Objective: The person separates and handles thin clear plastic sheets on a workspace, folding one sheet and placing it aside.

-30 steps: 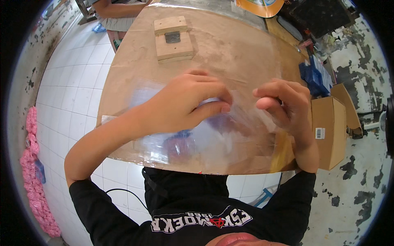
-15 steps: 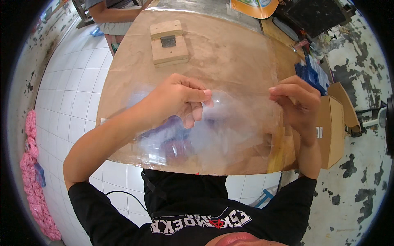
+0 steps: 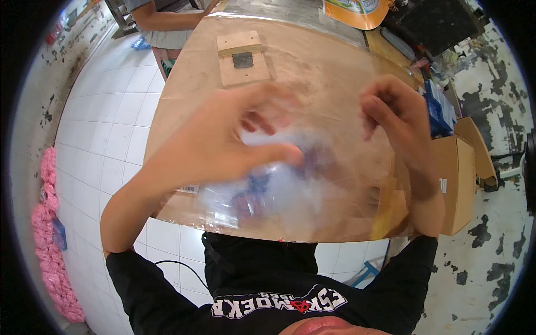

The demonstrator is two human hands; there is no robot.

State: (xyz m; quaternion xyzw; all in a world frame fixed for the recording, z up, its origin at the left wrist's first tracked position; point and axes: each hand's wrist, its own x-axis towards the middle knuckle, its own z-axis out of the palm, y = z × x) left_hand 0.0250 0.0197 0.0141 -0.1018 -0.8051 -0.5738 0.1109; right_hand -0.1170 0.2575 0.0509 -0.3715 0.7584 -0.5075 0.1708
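A clear plastic bag or sheet [image 3: 279, 201] lies near the front of the table, with blue and dark red showing through it. It is blurred, so I cannot tell whether it is one piece or several. My left hand [image 3: 237, 137] hovers over its far left part, thumb and fingers spread apart, smeared by motion, with nothing visible between them. To the right, my right hand [image 3: 397, 114] is raised above the table with its fingers curled in and the thumb against them. Whatever those fingers hold, if anything, is hidden.
Brown paper covers the table [image 3: 329, 72]. A wooden block with a dark metal plate [image 3: 243, 60] sits toward the back. At right stand an open cardboard box [image 3: 458, 184] and blue packets [image 3: 441, 111]. Another person's arm [image 3: 170, 21] rests at the far left edge.
My left hand has opened from a pinch, its thumb and fingers now wide apart. My right hand has moved slightly up and curled its fingers. The view has shifted a little.
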